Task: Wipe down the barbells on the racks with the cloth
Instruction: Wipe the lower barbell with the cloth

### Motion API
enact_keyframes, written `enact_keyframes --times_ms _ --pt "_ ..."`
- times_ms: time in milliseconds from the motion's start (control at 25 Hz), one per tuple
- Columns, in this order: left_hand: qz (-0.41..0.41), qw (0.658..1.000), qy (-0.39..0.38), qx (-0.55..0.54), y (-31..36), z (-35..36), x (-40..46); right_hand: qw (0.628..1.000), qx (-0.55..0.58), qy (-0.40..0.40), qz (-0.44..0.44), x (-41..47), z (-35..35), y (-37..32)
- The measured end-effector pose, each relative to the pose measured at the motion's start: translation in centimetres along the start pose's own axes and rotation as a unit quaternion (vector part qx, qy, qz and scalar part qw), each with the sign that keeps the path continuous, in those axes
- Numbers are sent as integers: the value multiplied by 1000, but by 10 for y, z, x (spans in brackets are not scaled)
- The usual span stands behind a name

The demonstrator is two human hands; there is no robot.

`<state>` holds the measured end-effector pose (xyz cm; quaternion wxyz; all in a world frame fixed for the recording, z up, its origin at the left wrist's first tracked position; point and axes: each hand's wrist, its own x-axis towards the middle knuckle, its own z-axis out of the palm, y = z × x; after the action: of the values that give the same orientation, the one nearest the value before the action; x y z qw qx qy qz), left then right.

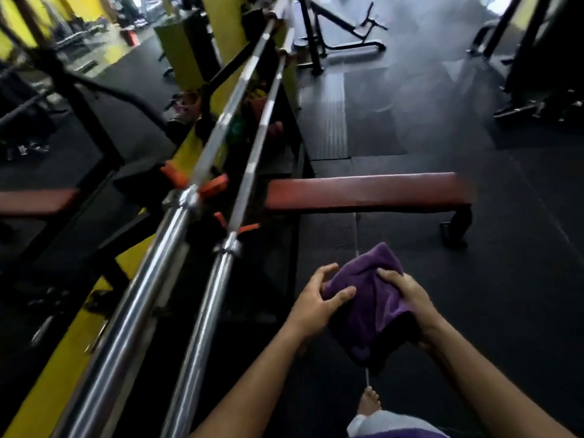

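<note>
A purple cloth (373,298) hangs bunched between both hands, low in the middle of the view. My left hand (319,298) grips its left edge with thumb and curled fingers. My right hand (407,298) holds its right side, fingers wrapped over the fabric. Two chrome barbells run side by side from the bottom left toward the top middle: the nearer-left, thicker barbell (148,286) and the right barbell (208,311). Both rest on orange hooks of a black and yellow rack (218,181). Neither hand nor the cloth touches a bar; the right barbell lies about a hand's width left of my left hand.
A red flat bench (363,191) stands crosswise on the black rubber floor just beyond the cloth. A second red pad (34,200) shows at the left. Black machine frames (341,36) stand at the back and right. My bare foot (369,401) is on the mat below.
</note>
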<state>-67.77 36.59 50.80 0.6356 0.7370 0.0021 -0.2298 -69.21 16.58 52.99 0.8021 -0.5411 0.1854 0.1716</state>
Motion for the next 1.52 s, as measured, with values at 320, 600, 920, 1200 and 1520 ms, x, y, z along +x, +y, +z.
enact_keyframes --times_ms 320,600,920,1200,1520 --pt "107 970 -111 190 71 98 168 962 -230 80 -123 51 -170 -90" --pt "174 936 -186 242 106 176 324 929 -301 150 -155 128 -259 -173" --pt "285 853 -355 254 191 292 480 881 -428 171 -107 193 -370 -273" --pt "286 832 -409 241 251 415 617 913 -306 256 -82 219 -518 -305" --pt "325 805 -397 297 319 571 766 888 -251 361 -134 306 -692 -426"
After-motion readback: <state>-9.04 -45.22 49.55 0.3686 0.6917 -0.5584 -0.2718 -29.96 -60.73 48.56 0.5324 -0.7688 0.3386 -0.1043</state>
